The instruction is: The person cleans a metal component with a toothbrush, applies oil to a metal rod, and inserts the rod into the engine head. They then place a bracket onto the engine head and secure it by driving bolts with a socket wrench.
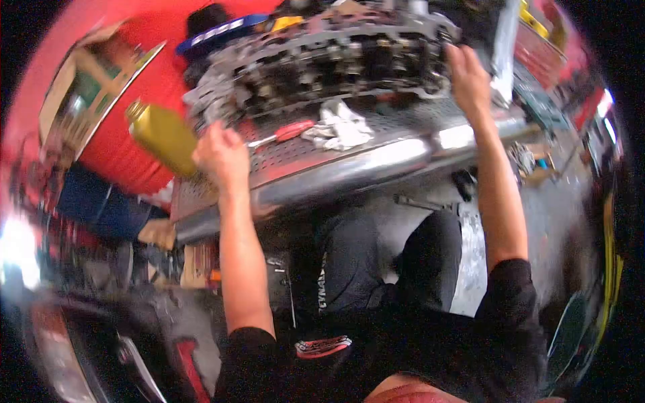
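A metal engine cylinder head (336, 64) lies across the perforated metal bench, its valve-train side facing me. My left hand (225, 158) is by its left end, close beside a gold plastic bottle (161, 138) without a visible cap. The left fingers are curled and blurred; whatever they may hold is hidden. At the cylinder head's right end, my right hand (469, 84) has its fingers stretched out along the side, seemingly touching it. Between the hands lie a red-handled screwdriver (292, 130) and a crumpled white rag (339, 126).
The bench's rounded metal front edge (336, 171) runs just above my legs. A blue tool or tray (222, 32) sits behind the cylinder head on the left. Cardboard boxes (80, 87) stand at the far left, and a red box (537, 54) at the back right.
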Tool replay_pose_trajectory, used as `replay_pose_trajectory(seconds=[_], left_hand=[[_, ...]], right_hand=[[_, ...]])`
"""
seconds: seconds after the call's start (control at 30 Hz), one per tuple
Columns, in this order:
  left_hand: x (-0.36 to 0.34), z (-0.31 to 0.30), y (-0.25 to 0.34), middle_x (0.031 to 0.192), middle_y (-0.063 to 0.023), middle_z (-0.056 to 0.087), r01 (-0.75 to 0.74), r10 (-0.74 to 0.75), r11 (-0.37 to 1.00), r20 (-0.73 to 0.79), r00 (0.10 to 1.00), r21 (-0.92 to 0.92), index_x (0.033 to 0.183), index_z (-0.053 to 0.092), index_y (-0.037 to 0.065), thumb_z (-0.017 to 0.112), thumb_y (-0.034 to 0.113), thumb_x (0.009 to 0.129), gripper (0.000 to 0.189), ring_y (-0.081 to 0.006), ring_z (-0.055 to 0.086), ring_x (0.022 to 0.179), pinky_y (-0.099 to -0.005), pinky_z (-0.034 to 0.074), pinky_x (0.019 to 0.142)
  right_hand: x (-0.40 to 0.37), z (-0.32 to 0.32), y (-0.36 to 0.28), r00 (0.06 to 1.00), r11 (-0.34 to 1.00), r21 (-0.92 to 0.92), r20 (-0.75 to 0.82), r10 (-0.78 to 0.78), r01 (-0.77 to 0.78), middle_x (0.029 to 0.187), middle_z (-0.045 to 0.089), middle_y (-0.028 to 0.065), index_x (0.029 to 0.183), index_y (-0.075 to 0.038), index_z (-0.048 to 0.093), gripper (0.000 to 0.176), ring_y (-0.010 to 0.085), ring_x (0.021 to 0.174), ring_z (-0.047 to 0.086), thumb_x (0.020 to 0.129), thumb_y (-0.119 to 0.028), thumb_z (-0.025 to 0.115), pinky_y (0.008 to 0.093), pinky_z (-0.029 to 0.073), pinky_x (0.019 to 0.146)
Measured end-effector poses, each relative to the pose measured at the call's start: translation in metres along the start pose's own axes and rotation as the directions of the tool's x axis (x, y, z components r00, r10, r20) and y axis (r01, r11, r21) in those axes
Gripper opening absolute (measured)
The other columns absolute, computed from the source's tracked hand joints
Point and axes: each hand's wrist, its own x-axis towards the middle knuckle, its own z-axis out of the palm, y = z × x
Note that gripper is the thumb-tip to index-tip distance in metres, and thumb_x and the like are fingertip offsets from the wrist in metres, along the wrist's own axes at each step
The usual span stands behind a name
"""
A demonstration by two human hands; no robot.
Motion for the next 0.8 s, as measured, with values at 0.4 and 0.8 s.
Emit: replay_pose_trajectory(seconds=[0.4, 0.8], left_hand=[[0.048, 0.012, 0.117, 0.100, -0.0186, 0.063, -0.160, 0.122, 0.963, -0.178, 0.976, -0.217, 0.113, 0.057, -0.002, 0.067, 0.018, 0.082, 0.038, -0.0370, 0.057, 0.093, -0.0433, 0.045, 0.085], [0.087, 0.116, -0.042, 0.133, -0.0109, 0.049, 0.834, -0.344, 0.183, 0.760, 0.551, -0.521, 0.139, 0.042, 0.012, 0.043, 0.067, 0.090, 0.073, -0.0264, 0.049, 0.116, -0.0536, 0.035, 0.096]], right_hand=[[-0.032, 0.026, 0.076, 0.963, 0.819, 0.508, 0.116, 0.242, -0.267, 0.127, 0.051, 0.0146, 0.135, -0.006, 0.045, 0.061, 0.0244, 0.121, 0.046, 0.098, -0.055, 0.038, 0.0391, 0.038, 0.102], [-0.023, 0.057, 0.067, 0.960, 0.863, 0.428, 0.197, 0.200, -0.267, 0.117, 0.059, 0.0164, 0.125, -0.002, 0.050, 0.058, 0.0283, 0.111, 0.055, 0.101, -0.051, 0.032, 0.0356, 0.038, 0.098]])
